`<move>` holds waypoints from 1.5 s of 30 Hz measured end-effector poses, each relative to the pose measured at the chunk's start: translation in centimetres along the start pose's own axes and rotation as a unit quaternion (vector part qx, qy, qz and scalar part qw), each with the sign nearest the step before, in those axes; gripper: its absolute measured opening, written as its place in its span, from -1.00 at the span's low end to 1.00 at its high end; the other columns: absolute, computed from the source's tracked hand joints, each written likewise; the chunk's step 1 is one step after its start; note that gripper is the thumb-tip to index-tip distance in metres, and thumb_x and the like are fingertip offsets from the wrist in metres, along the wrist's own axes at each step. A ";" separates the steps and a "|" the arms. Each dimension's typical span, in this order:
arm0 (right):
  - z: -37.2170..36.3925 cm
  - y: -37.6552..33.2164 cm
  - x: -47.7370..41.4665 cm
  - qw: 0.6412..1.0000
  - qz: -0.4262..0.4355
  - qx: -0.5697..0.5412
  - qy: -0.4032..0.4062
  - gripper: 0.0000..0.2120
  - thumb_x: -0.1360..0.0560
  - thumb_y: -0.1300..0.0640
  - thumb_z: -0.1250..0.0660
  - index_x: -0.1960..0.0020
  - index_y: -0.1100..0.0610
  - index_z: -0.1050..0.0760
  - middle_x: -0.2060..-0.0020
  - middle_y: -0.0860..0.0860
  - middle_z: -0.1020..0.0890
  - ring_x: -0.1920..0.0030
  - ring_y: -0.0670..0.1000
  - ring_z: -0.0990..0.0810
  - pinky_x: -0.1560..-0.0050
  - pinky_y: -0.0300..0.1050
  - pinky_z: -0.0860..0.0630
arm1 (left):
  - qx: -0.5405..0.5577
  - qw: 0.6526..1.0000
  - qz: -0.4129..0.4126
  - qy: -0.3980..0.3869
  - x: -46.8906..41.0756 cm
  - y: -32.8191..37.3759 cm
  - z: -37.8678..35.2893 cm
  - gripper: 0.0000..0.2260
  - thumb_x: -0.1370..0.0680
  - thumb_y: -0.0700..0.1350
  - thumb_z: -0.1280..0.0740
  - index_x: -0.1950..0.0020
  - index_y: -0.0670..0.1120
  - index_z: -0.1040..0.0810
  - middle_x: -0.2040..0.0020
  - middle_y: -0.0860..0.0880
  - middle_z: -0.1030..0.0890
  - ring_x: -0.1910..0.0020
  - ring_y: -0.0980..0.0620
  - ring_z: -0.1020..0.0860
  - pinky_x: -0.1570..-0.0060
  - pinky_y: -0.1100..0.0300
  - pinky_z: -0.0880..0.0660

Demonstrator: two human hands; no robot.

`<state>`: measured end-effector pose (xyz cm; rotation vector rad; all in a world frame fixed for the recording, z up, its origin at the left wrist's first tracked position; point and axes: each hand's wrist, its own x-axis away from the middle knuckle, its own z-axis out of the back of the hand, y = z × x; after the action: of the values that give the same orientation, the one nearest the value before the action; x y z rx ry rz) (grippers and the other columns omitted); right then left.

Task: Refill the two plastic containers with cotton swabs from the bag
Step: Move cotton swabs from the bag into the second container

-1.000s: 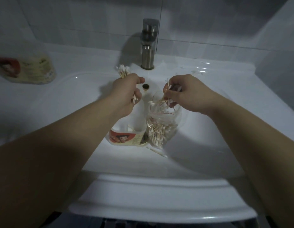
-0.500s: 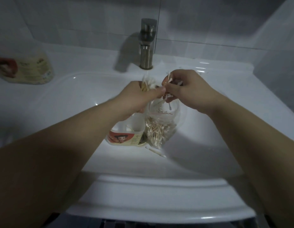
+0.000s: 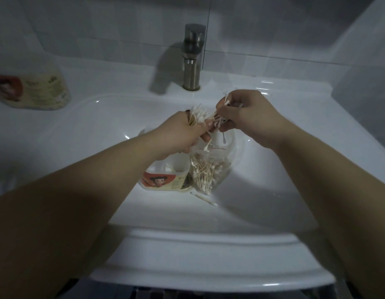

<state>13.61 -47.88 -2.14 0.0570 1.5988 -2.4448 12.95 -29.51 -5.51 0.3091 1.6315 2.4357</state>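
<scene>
The left hand (image 3: pixel 180 131), fist curled round a bundle of cotton swabs (image 3: pixel 198 115), has swung right to meet the right hand (image 3: pixel 249 117), which pinches a looser clutch above the bag (image 3: pixel 209 171) in the sink (image 3: pixel 90 137), probably merging handfuls before loading the container (image 3: pixel 163 180) just left of it

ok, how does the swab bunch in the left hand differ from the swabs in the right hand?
The left hand grips a tight bunch: sticks parallel, white tips lined up together. The right hand pinches loose swabs that splay at mixed angles, with one tip poking up above the fingers. The tight bunch looks fuller. Shared: pale sticks with white tips, both held over the clear bag in the sink.
</scene>
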 end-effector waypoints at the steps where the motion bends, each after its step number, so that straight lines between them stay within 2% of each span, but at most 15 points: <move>1: 0.0 0.0 0.0 1.000 -0.002 0.000 0.001 -0.83 -0.57 0.36 -0.33 0.00 0.51 -0.50 0.19 0.21 -0.64 0.22 0.20 -0.70 0.12 -0.04 -0.68 | 0.001 1.000 -0.001 0.001 0.0 0.0 0.0 -0.81 -0.66 0.05 -0.31 0.00 -0.03 -0.63 0.27 0.12 -0.68 0.33 0.09 -0.45 0.44 0.26 -0.41; 3: 0.0 0.1 -0.1 1.000 -0.005 0.003 0.006 -0.85 -0.57 0.36 -0.33 0.01 0.49 -0.51 0.20 0.20 -0.65 0.25 0.16 -0.69 0.10 0.00 -0.68 | 0.000 1.000 0.000 0.000 0.0 0.1 0.0 -0.80 -0.66 0.06 -0.31 0.00 -0.03 -0.63 0.30 0.14 -0.67 0.33 0.08 -0.44 0.44 0.26 -0.40; 7: -0.1 0.1 0.0 1.000 0.001 0.018 0.022 -0.92 -0.57 0.34 -0.33 0.05 0.36 -0.57 0.21 0.16 -0.67 0.25 0.15 -0.72 0.03 0.09 -0.70 | -0.027 0.999 0.013 0.016 -0.1 0.0 -0.1 -0.77 -0.63 0.10 -0.34 0.01 -0.05 -0.60 0.53 0.19 -0.52 0.48 0.14 -0.41 0.48 0.29 -0.37; 11: -0.2 -0.2 0.0 0.995 0.042 0.049 0.080 -0.91 -0.57 0.30 -0.32 0.02 0.27 -0.60 0.19 0.01 -0.66 0.23 0.09 -0.73 0.04 0.08 -0.70 | 0.013 1.000 -0.020 0.019 -0.3 -0.3 -0.1 -0.82 -0.57 0.02 -0.45 -0.11 -0.03 -0.65 0.31 0.13 -0.62 0.49 0.22 -0.43 0.50 0.30 -0.36; 15: -0.3 -0.3 -0.1 0.995 0.043 0.028 0.088 -0.93 -0.58 0.29 -0.33 0.02 0.23 -0.60 0.15 0.10 -0.66 0.19 0.11 -0.74 0.03 0.07 -0.71 | 0.030 0.999 -0.019 0.030 -0.4 -0.3 0.0 -0.87 -0.56 -0.06 -0.47 -0.05 -0.07 -0.65 0.32 0.11 -0.65 0.51 0.23 -0.45 0.52 0.31 -0.33; 19: -0.1 0.2 -0.6 0.993 0.019 0.022 0.114 -0.92 -0.57 0.26 -0.34 0.06 0.18 -0.60 0.16 0.09 -0.67 0.22 0.08 -0.74 0.01 0.12 -0.70 | 0.023 0.999 0.014 0.039 -0.6 -0.3 0.1 -0.78 -0.62 0.03 -0.39 0.14 -0.08 -0.55 0.37 0.03 -0.52 0.47 0.10 -0.40 0.51 0.27 -0.33; 23: 0.7 0.4 -0.9 0.989 -0.001 0.003 0.148 -0.93 -0.57 0.26 -0.34 0.05 0.21 -0.60 0.15 0.08 -0.66 0.24 0.06 -0.75 0.00 0.12 -0.70 | 0.008 0.998 0.037 0.041 -0.6 -0.5 0.2 -0.81 -0.65 0.02 -0.33 0.04 -0.08 -0.62 0.33 0.00 -0.44 0.42 0.05 -0.37 0.48 0.27 -0.33; 28: 0.4 0.2 -0.5 0.996 -0.003 -0.003 0.093 -0.90 -0.57 0.32 -0.34 0.11 0.23 -0.59 0.17 0.12 -0.64 0.23 0.09 -0.72 0.03 0.09 -0.71 | 0.012 0.995 0.024 0.094 -0.7 -0.3 0.2 -0.70 -0.63 0.18 -0.28 0.07 -0.01 -0.60 0.38 0.00 -0.46 0.40 0.00 -0.43 0.33 0.14 -0.39; 30: 0.2 0.2 -0.4 0.998 -0.002 0.000 0.067 -0.90 -0.58 0.33 -0.34 0.10 0.25 -0.59 0.17 0.14 -0.65 0.22 0.12 -0.72 0.03 0.09 -0.70 | 0.009 0.993 0.015 0.115 -0.6 -0.1 0.2 -0.72 -0.63 0.19 -0.28 0.02 0.03 -0.64 0.32 0.00 -0.52 0.35 0.01 -0.49 0.33 0.18 -0.44; 32: 0.1 0.1 -0.3 0.999 -0.003 0.003 0.044 -0.92 -0.57 0.33 -0.34 0.09 0.28 -0.59 0.18 0.18 -0.65 0.22 0.14 -0.72 0.02 0.10 -0.70 | 0.009 0.991 0.005 0.135 -0.6 0.0 0.2 -0.73 -0.63 0.16 -0.30 0.07 0.00 -0.61 0.28 -0.04 -0.57 0.32 0.02 -0.53 0.36 0.22 -0.44; 34: -0.1 0.0 -0.1 1.000 -0.003 0.005 0.025 -0.92 -0.58 0.34 -0.33 0.06 0.36 -0.58 0.19 0.24 -0.63 0.21 0.17 -0.71 0.02 0.11 -0.70 | 0.034 0.990 -0.005 0.135 -0.9 -0.2 0.3 -0.67 -0.62 0.14 -0.34 -0.04 -0.12 -0.64 0.09 -0.17 -0.67 0.20 -0.10 -0.61 0.37 0.21 -0.46; 36: -0.3 -0.1 0.1 1.000 -0.001 0.008 0.019 -0.88 -0.58 0.33 -0.33 0.01 0.42 -0.56 0.16 0.32 -0.63 0.20 0.18 -0.72 0.02 0.09 -0.70 | 0.085 0.989 0.001 0.119 -1.0 -0.3 0.2 -0.66 -0.60 0.10 -0.39 -0.14 -0.16 -0.64 -0.06 -0.17 -0.71 0.08 -0.16 -0.64 0.36 0.18 -0.47; 39: -0.7 -0.2 0.4 1.000 0.001 0.009 -0.006 -0.84 -0.58 0.33 -0.34 -0.01 0.46 -0.54 0.13 0.35 -0.64 0.21 0.16 -0.72 0.04 0.03 -0.71 | 0.148 0.981 0.005 0.122 -1.1 -0.4 0.1 -0.80 -0.59 -0.05 -0.44 -0.02 -0.19 -0.62 0.03 -0.16 -0.71 0.14 -0.11 -0.60 0.41 0.19 -0.45; 42: -0.9 -0.2 0.6 0.999 -0.008 0.016 -0.029 -0.84 -0.58 0.31 -0.36 0.04 0.45 -0.54 0.20 0.23 -0.66 0.23 0.11 -0.72 0.08 -0.08 -0.68 | 0.222 0.965 0.014 0.141 -1.1 -0.2 0.2 -0.88 -0.60 -0.19 -0.41 0.14 -0.13 -0.58 0.20 -0.10 -0.68 0.22 0.01 -0.62 0.43 0.24 -0.45; 45: -0.9 -0.2 0.6 0.999 -0.009 0.020 -0.031 -0.87 -0.58 0.30 -0.37 0.10 0.36 -0.55 0.21 0.19 -0.66 0.23 0.09 -0.72 0.08 -0.10 -0.69 | 0.286 0.949 0.029 0.132 -1.1 0.1 0.4 -0.92 -0.61 -0.22 -0.40 0.08 -0.13 -0.56 0.20 -0.09 -0.66 0.24 0.07 -0.63 0.45 0.27 -0.44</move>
<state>12.85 -47.04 -2.43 -0.0251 1.5309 -2.4675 14.08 -29.49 -5.38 0.1086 2.4659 2.0527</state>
